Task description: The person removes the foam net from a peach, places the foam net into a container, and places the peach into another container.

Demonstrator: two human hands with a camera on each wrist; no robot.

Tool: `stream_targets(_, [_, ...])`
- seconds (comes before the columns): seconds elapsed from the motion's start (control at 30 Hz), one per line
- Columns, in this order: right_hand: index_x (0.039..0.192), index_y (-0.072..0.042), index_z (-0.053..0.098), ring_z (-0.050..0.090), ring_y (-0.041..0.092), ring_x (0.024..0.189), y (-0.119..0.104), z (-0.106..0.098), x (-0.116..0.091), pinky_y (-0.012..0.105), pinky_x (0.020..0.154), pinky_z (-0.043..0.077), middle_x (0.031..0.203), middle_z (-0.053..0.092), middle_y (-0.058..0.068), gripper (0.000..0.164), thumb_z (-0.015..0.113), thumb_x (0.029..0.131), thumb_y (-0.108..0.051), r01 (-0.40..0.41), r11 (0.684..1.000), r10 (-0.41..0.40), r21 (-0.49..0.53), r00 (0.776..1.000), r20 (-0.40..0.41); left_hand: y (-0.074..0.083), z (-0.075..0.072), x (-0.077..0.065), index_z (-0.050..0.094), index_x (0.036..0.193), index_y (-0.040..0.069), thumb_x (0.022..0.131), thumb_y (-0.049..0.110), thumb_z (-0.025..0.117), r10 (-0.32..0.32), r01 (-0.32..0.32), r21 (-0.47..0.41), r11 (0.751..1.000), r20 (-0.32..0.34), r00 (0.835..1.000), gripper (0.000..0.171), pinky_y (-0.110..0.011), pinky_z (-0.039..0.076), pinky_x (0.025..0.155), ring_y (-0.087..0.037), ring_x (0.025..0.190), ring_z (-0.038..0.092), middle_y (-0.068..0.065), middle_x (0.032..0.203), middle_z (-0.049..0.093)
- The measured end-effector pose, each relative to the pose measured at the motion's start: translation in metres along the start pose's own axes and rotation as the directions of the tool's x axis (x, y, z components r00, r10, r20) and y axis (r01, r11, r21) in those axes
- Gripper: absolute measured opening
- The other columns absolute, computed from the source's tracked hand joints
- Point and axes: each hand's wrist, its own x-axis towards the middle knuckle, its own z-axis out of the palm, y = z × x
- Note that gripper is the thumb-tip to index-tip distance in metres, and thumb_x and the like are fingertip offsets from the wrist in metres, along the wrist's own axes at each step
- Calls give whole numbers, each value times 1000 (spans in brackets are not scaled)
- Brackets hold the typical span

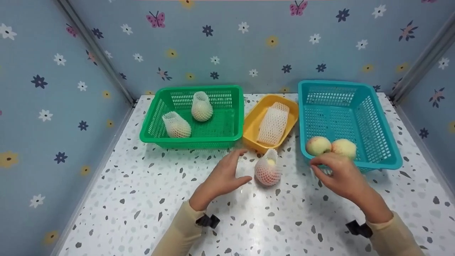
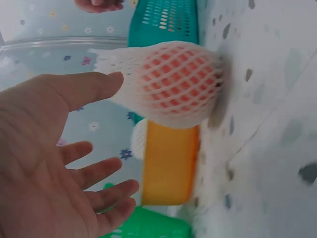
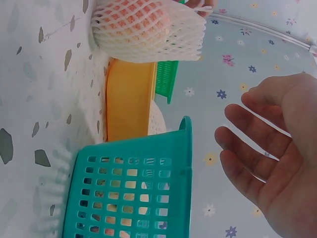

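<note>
A peach (image 1: pixel 268 172) in a white foam net sleeve stands on the speckled table between the two hands. My left hand (image 1: pixel 227 174) is just left of it, thumb and fingers spread apart with nothing between them. In the left wrist view the thumb tip overlaps the loose top of the foam net (image 2: pixel 116 69). My right hand (image 1: pixel 339 174) hovers by the front edge of the blue basket (image 1: pixel 380 165), fingers loosely bent and holding nothing. Two bare peaches (image 1: pixel 318 145) lie in that basket, just beyond the right hand.
At the back left, a green basket (image 1: pixel 192 145) holds two net-wrapped fruits (image 1: pixel 202 108). Between the baskets, a yellow tray (image 1: pixel 250 131) contains flat white foam nets (image 1: pixel 273 124). Patterned wall panels (image 1: pixel 227 46) enclose the table at the back and sides.
</note>
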Motion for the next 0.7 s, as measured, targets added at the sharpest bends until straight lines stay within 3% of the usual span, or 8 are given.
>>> stream_targets(0.13, [88, -20, 65, 54, 3, 78, -6, 0, 0, 16, 66, 43, 85, 59, -12, 22, 67, 73, -5, 30, 1000, -30, -10, 1000, -7, -4, -14, -15, 40, 126, 17, 80, 36, 63, -4, 4, 1, 1000, -8, 1000, 55, -32, 37, 89, -10, 110, 42, 5, 118, 45])
stream_targets(0.3, [89, -20, 65, 54, 3, 78, -14, 3, 1, 15, 68, 41, 85, 59, -13, 22, 67, 72, -6, 52, 998, -52, -28, 999, 1, -15, -21, -31, 51, 112, 22, 83, 35, 59, -44, 44, 28, 999, -4, 999, 33, -31, 40, 84, -6, 102, 46, 10, 109, 50])
stream_targets(0.53, [87, -21, 65, 54, 3, 77, -21, 9, 3, 17, 65, 43, 84, 58, -13, 19, 67, 73, -9, 36, 998, -34, -44, 999, 27, -24, -23, -51, 55, 108, 19, 84, 33, 58, -72, 70, 81, 994, 24, 997, 28, -32, 42, 79, -11, 97, 51, 9, 103, 53])
stream_targets(0.7, [87, -18, 65, 54, 4, 81, -20, 16, 5, 21, 66, 45, 86, 59, -11, 15, 66, 74, -11, 43, 998, -42, -48, 999, 32, -23, -23, -52, 55, 108, 22, 85, 35, 56, -84, 78, 69, 995, 81, 993, 27, -34, 42, 78, -16, 97, 52, 5, 106, 54])
